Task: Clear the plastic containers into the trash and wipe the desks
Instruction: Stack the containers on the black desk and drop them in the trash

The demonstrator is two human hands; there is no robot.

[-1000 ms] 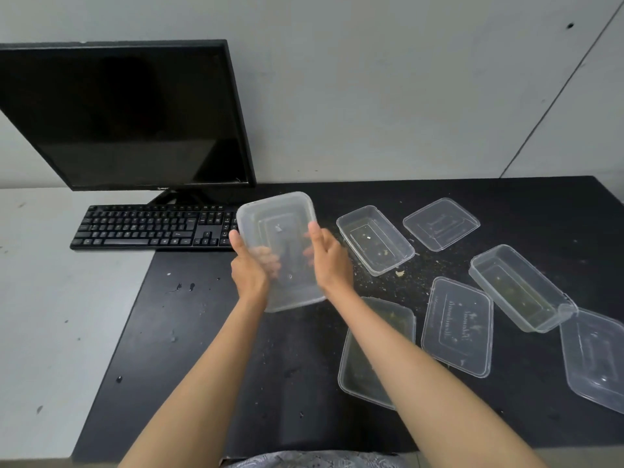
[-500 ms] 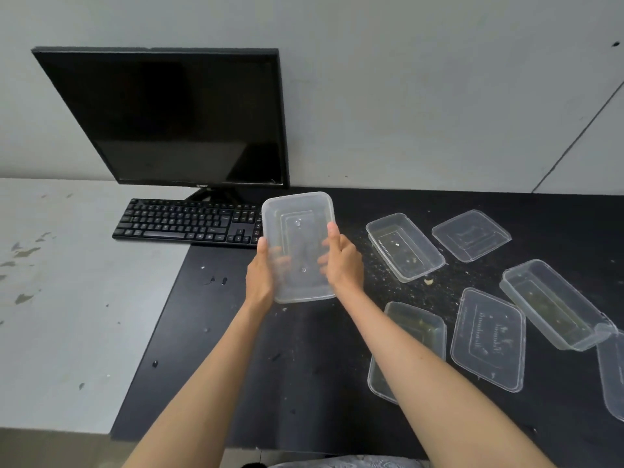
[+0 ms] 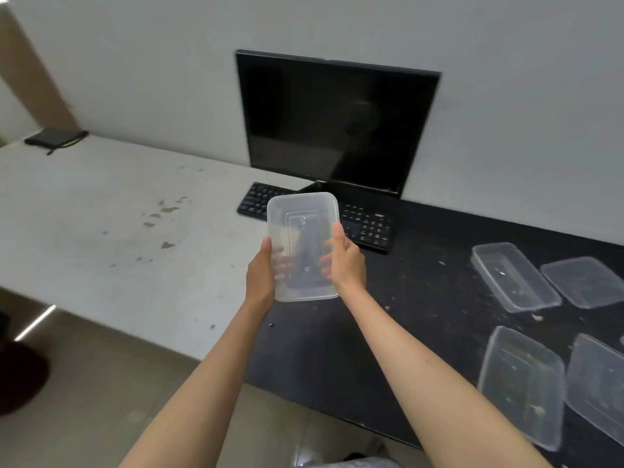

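Both my hands hold 1 clear rectangular plastic container up off the table.

The clear rectangular plastic container (image 3: 303, 246) looks light, thin-walled and a bit flexible, likely slick, so I judge the long side rims the best place to hold it, without squeezing hard. My left hand (image 3: 261, 273) grips its left long edge, thumb along the rim, fingers curled behind and seen through the plastic; my right hand (image 3: 344, 258) grips the right long edge the same way. It hangs between my hands, in front of the black keyboard (image 3: 368, 224) and dark flat monitor (image 3: 337, 126). To the right of my right hand, 4 more clear containers (image 3: 515, 276) lie on the crumb-strewn black table (image 3: 422, 292); I see no trash bin.
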